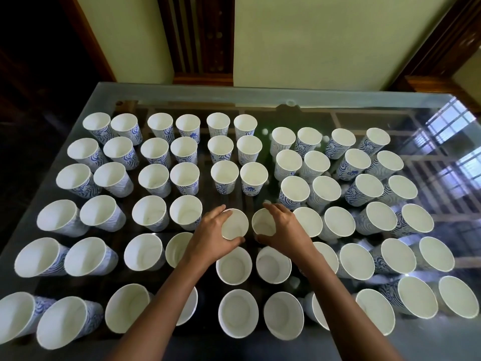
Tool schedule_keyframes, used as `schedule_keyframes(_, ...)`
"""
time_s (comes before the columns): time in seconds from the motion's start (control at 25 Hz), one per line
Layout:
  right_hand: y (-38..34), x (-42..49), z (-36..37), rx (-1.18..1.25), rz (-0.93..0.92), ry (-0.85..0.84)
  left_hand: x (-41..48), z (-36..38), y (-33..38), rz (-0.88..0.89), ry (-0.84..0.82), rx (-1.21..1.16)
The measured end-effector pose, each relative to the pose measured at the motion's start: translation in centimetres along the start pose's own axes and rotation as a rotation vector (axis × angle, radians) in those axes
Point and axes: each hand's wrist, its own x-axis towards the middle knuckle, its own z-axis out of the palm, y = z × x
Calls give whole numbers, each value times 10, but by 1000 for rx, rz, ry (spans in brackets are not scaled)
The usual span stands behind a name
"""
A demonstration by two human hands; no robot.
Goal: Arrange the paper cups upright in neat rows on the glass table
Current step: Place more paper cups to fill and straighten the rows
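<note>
Left hand (212, 230) and right hand (283, 227) extend over the glass table (260, 93), where dozens of blue-patterned paper cups (185, 178) stand upright in rows. Each hand curls fingers and thumb round one cup's rim in the fourth row from the far edge. The left cup (235, 224) and right cup (263, 222) stand side by side, just apart.

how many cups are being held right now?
2. Left cup in the left hand, right cup in the right hand, side by side, fourth row from the far edge. None hidden.
</note>
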Motion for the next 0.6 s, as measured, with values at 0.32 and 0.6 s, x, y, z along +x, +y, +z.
schedule_keyframes(0.32,-7,-46,-12,73,-61,115,-46,-13,14,100,69,-18)
schedule_keyframes(0.6,4,-147,2,110,-69,83,-147,-7,14,178,29,34)
